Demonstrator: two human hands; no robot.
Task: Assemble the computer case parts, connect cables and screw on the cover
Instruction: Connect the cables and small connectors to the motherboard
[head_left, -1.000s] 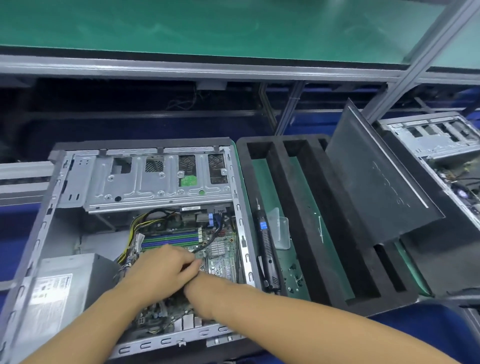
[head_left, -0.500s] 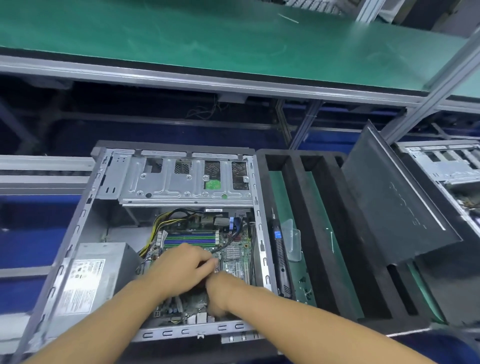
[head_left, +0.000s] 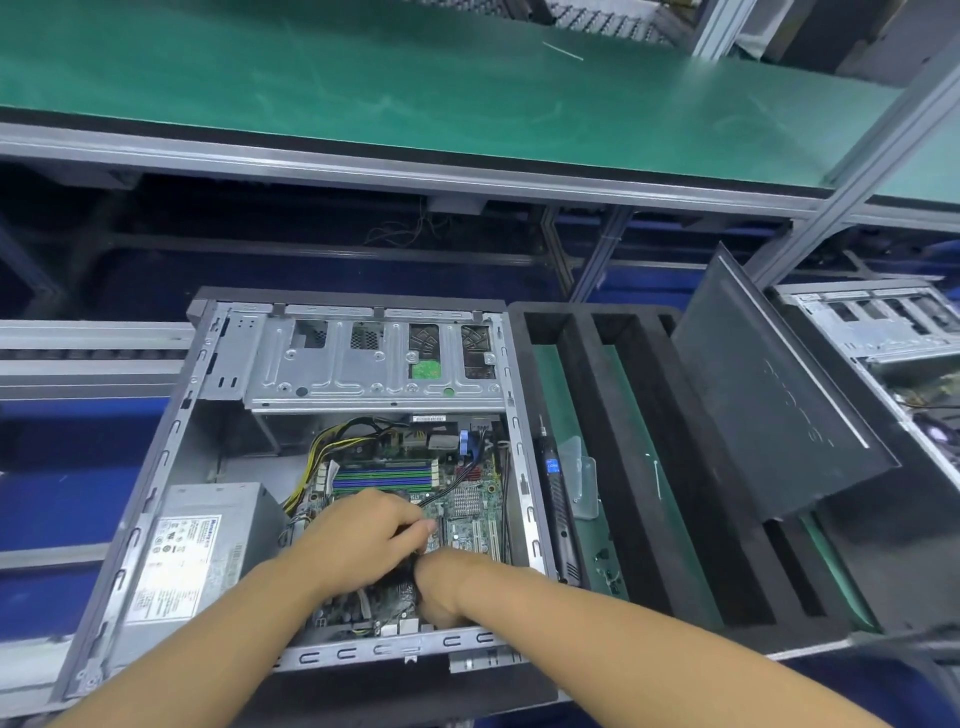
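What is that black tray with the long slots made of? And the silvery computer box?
The black tray looks like dense foam: matte, no shine, thick soft-edged walls between slots. The computer case looks like thin sheet metal, probably steel: silvery, faintly shiny, with punched holes and stamped ridges.

The case lies before me: drive cage at its far end, power supply left, board right, my left hand and right hand together over the board. Right of the case sits a tray, screwdriver in its left slot, cover leaning on its right
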